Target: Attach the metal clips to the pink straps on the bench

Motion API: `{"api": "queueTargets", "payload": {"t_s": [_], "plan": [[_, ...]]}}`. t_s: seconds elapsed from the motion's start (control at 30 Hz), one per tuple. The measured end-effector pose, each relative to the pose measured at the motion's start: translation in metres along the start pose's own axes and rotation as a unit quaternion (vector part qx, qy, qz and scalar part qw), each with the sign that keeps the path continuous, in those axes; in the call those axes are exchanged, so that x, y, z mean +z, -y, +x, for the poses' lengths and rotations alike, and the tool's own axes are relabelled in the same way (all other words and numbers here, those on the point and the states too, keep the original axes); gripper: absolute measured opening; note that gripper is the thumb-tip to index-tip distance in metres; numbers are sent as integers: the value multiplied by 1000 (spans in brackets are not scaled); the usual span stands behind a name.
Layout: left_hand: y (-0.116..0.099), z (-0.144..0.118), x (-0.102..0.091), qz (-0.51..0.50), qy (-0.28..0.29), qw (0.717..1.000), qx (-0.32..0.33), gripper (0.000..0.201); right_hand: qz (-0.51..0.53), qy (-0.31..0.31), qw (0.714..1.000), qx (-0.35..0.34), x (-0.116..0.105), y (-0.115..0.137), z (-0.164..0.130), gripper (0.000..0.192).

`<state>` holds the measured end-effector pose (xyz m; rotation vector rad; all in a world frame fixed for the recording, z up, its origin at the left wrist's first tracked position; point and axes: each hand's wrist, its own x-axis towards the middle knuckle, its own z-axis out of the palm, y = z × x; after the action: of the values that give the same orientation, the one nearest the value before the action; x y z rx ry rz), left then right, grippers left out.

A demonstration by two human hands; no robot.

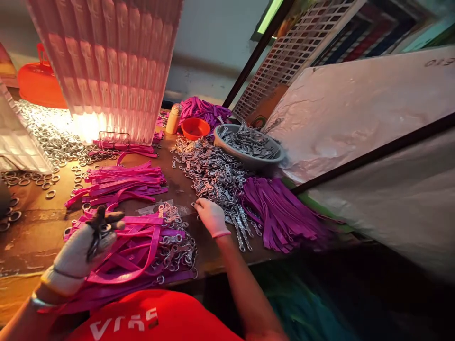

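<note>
The gloved left hand (83, 251) has its fingers clamped on a metal ring with a pink strap (142, 265), above a strap pile on the tabletop (31, 227). The right hand (212, 216), fingers curled together, touches the metal clasps (216, 177) beside purple straps (284, 213).

orange bowl (195, 128): far beyond the right hand, on the table (31, 237). grey basin (249, 158) of metal clips: just right of the bowl, up and right of the right hand. small pale bottle (173, 118): left of the bowl. purple strap bundle (284, 213): right of the right hand. loose metal rings (46, 137): well beyond the left hand. ribbed translucent stack (106, 66): upright, far above the left hand. orange container (39, 83): far left. white lattice panel (295, 52): leaning, far right.
</note>
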<state>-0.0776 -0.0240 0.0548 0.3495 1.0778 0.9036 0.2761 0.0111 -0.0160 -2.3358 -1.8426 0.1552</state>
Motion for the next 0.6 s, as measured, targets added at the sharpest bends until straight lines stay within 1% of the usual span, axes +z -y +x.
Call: {"api": "queueTargets", "payload": {"t_s": [0.07,0.13,0.17,0.23,0.3,0.37,0.4,0.5,0.57,0.6], "plan": [[5,5,10,-39,77,994,-60,31,-8,6,1000,7,16,-1,5,17],[8,7,15,-40,125,988,-79,31,1,13,1000,3,28,1,6,23],[10,7,16,-34,137,987,-77,30,13,19,1000,-2,32,2,6,25],[15,5,17,-11,133,989,-64,30,45,31,998,-16,37,2,6,24],[21,2,15,12,110,992,-53,29,78,33,996,-32,39,2,7,17],[25,0,12,35,96,994,-29,17,107,16,993,-50,37,4,5,12],[27,-1,10,53,94,994,-9,16,123,2,991,-61,35,8,3,13],[33,1,1,134,91,986,49,32,173,-36,979,-99,18,29,-14,22],[37,3,-5,159,92,981,56,36,224,-54,962,-146,1,51,-32,27],[38,4,-7,148,91,983,52,33,257,-66,946,-184,-8,64,-42,26]]}}
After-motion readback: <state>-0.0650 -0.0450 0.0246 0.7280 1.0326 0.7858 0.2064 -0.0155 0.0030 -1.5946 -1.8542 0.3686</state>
